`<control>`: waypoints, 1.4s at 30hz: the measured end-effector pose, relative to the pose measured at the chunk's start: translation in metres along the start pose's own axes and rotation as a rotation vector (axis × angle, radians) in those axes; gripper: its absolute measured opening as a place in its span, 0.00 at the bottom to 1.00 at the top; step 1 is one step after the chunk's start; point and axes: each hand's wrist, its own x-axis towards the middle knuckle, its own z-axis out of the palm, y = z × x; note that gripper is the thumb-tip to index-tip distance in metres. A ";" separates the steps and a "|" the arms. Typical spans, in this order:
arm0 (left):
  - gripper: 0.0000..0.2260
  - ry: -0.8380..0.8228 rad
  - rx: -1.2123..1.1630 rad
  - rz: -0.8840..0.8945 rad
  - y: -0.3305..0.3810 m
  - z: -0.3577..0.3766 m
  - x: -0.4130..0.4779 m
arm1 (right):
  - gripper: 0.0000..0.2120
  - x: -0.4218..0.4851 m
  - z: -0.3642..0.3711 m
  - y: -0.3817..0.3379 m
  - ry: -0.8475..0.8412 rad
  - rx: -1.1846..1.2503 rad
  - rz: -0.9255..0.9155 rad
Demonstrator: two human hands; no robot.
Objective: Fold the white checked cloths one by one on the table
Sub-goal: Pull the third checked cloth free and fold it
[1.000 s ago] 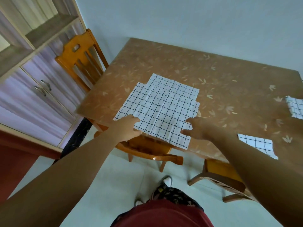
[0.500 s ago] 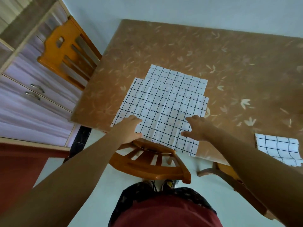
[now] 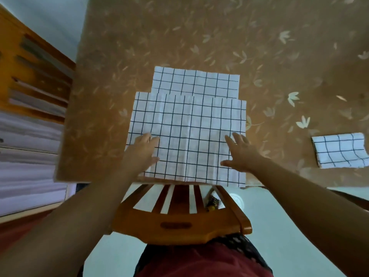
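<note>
Head view: left hand [image 3: 142, 150] and right hand [image 3: 240, 153] lie flat, fingers straight and spread, pressing the top checked cloth [image 3: 187, 136] at the worktop's [image 3: 179, 37] near edge. Another cloth [image 3: 196, 81] underneath. Folded cloth [image 3: 340, 153] far right. Chair [image 3: 179, 226] below.

We're looking at two bare arms here: the left forearm [image 3: 79, 216] and the right forearm [image 3: 299, 196] run uncovered from the frame's edge up to the left hand [image 3: 142, 154] and the right hand [image 3: 242, 154]. Below the wooden chair [image 3: 179, 226] we pick up a dark red garment [image 3: 199, 262], plain and smooth. Between it and the chair's top rail sits a strip of black fabric [image 3: 239, 242] dotted with small pale marks, the pattern too blurred to name.
</note>
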 end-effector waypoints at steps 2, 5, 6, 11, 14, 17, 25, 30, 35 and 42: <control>0.39 0.022 0.054 0.023 -0.013 0.004 0.014 | 0.54 0.009 0.003 -0.005 0.010 -0.001 0.031; 0.42 0.049 0.131 0.066 -0.032 0.012 0.033 | 0.57 0.021 0.010 -0.012 0.013 -0.022 0.060; 0.43 0.039 0.152 0.072 -0.038 0.014 0.039 | 0.57 0.025 0.013 -0.014 0.013 -0.029 0.069; 0.46 0.001 0.143 0.092 -0.057 0.022 0.063 | 0.59 0.037 0.026 -0.014 0.009 0.002 0.106; 0.45 0.032 0.162 0.122 -0.063 0.022 0.066 | 0.55 0.037 0.031 -0.012 0.084 0.015 0.092; 0.43 0.057 0.153 0.137 -0.066 0.022 0.066 | 0.48 0.032 0.036 -0.012 0.191 0.022 0.072; 0.16 0.235 0.172 0.236 -0.082 0.026 0.064 | 0.18 0.024 0.050 -0.013 0.390 0.128 0.142; 0.12 0.236 0.159 0.209 -0.080 0.027 0.066 | 0.19 0.025 0.048 -0.011 0.370 0.239 0.187; 0.08 0.250 0.109 0.185 -0.072 0.031 0.066 | 0.10 0.027 0.050 -0.013 0.376 0.185 0.227; 0.04 0.297 0.007 0.181 -0.067 0.014 0.049 | 0.08 0.011 0.038 -0.016 0.453 0.148 0.243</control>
